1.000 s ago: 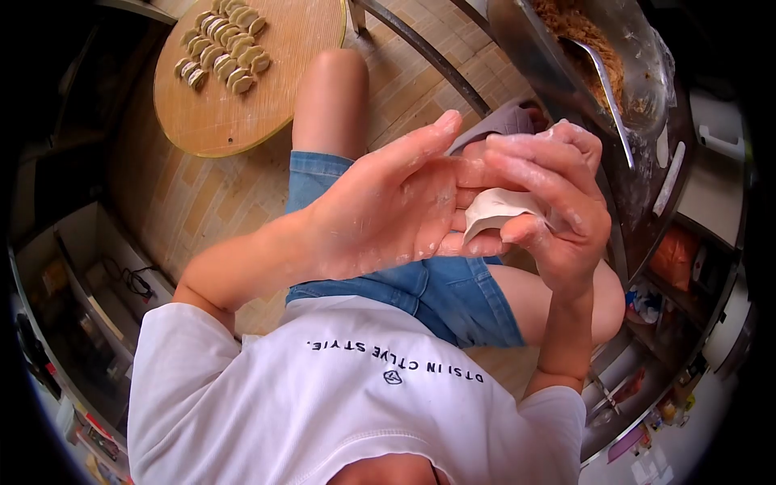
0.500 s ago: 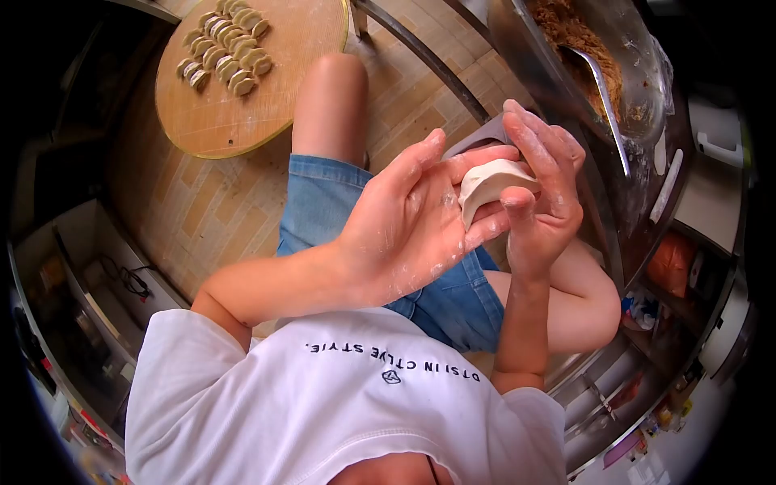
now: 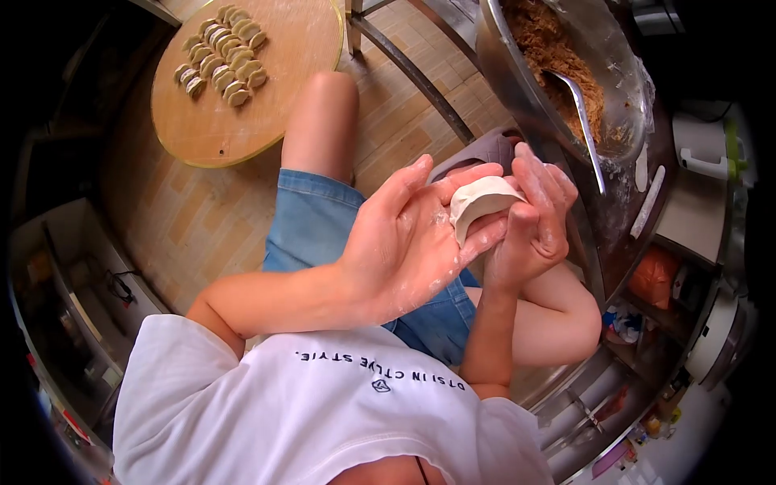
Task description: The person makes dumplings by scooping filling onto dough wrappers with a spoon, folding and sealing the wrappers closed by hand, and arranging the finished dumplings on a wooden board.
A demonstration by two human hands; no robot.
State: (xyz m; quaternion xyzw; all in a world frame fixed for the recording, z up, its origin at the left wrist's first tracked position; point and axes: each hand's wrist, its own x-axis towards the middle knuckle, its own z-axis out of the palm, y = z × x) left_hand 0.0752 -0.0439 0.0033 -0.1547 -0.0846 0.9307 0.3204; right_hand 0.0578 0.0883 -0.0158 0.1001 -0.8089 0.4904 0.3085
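Note:
A pale, half-moon dumpling [image 3: 483, 192] lies across the fingers of my left hand [image 3: 392, 255], which is turned palm up with its thumb held apart. At the dumpling's right end, my right hand [image 3: 540, 226] has thumb and fingers closed on the edge. The dough's curved rim faces up, and its underside looks folded inward. White flour dusts both palms and fingertips. The right fingers partly hide the dumpling's far tip.
A round wooden board [image 3: 283, 89] at upper left carries rows of shaped dumplings [image 3: 222, 56]. At upper right stands a metal bowl [image 3: 626, 97] of brown filling [image 3: 550, 48] with a spoon [image 3: 588, 133] in it. Shelves [image 3: 558, 428] line the lower right.
My right thumb and fingers have closed in on the dumpling's right end. The whole view has shifted slightly, so the board, bowl and hands sit a little lower and further left.

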